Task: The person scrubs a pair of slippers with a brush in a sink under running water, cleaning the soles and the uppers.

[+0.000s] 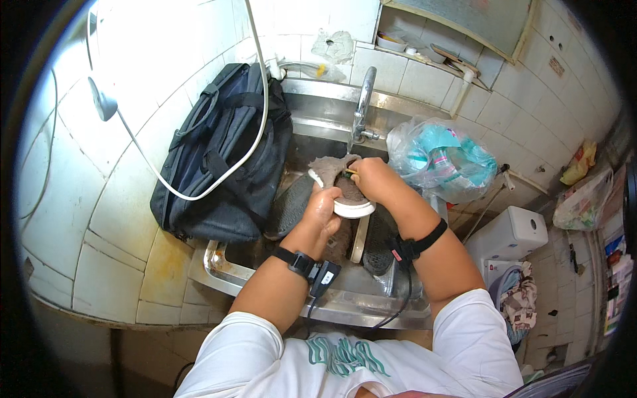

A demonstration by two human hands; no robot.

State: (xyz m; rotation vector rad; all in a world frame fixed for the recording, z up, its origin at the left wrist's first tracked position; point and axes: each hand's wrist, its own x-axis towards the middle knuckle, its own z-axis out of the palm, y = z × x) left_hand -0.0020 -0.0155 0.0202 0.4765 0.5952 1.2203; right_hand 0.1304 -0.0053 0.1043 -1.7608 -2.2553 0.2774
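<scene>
My left hand (323,206) grips a slipper (351,191) with a fuzzy brown lining and a thick white sole, held up over the metal sink (318,134). My right hand (371,179) is closed around a thin yellow-handled tool (352,171), whose working end reaches into the slipper and is mostly hidden. The curved chrome faucet (366,94) ends just beyond the slipper's far end. Below the hands, dark textured shoe soles (293,204) rest in the basin on both sides. Another white-edged piece of footwear (361,236) lies partly hidden under the slipper.
A large dark fabric bag (224,159) leans at the sink's left, with a white hose (204,191) looping across it. On the right stands a clear plastic bag (440,156) of turquoise packages. Farther right are a white appliance (512,234) and a tub of laundry (517,303).
</scene>
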